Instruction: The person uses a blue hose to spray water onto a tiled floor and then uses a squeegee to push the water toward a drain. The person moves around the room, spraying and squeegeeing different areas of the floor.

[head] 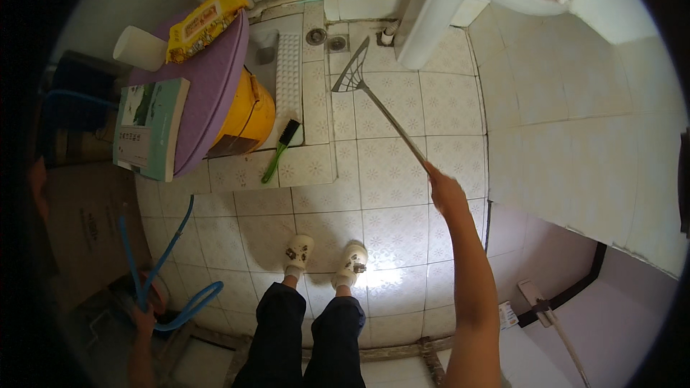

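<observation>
My right hand (448, 188) grips the long handle of a floor squeegee (393, 121). Its triangular openwork head (353, 73) rests on the patterned tiles near the floor drain (338, 43). At the lower left, my left hand (143, 317) is closed around a blue hose (167, 258). One loop of the hose bulges to the right of that hand, and another stretch runs up towards the raised tiled step (242, 170). A green-handled brush (278, 152) with black bristles lies on the step beside the squat toilet (288, 73).
A yellow bucket (250, 118) stands on the step under a round purple board (218, 83). On the board are a book (151, 126), a yellow wipes pack (205, 24) and a white cylinder (139, 48). The washbasin's pedestal (428, 21) rises at upper right; a mop (544, 304) leans at lower right.
</observation>
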Demonstrator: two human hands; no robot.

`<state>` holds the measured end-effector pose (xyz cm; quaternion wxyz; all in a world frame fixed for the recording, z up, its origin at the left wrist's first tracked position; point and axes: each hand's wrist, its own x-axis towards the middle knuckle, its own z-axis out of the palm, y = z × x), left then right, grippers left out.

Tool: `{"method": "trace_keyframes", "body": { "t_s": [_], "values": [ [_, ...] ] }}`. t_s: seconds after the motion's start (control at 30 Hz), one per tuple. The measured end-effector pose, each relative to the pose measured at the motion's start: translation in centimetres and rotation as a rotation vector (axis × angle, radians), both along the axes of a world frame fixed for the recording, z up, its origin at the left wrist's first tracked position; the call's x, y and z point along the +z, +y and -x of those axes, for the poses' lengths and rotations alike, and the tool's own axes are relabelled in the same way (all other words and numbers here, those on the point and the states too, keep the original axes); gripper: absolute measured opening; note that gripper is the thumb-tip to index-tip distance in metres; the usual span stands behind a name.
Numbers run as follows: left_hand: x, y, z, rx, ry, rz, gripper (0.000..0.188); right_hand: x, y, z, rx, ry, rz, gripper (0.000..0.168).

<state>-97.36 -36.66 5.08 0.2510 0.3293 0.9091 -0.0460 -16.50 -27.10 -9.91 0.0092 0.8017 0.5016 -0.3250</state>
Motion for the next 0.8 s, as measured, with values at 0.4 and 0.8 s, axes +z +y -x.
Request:
{"method": "trace_keyframes", "body": {
  "t_s": [0.4, 0.8],
  "values": [
    [0.7, -2.2, -3.0, 0.047, -0.110, -0.096, 0.030, 8.3, -20.9, -3.8, -0.053, -0.029, 0.341, 0.041],
    [1.5, -2.8, -4.8, 0.036, -0.086, -0.136, 0.026, -1.4, 9.8, -0.2, 0.142, -0.057, 0.013, 0.038]
  ]
}}
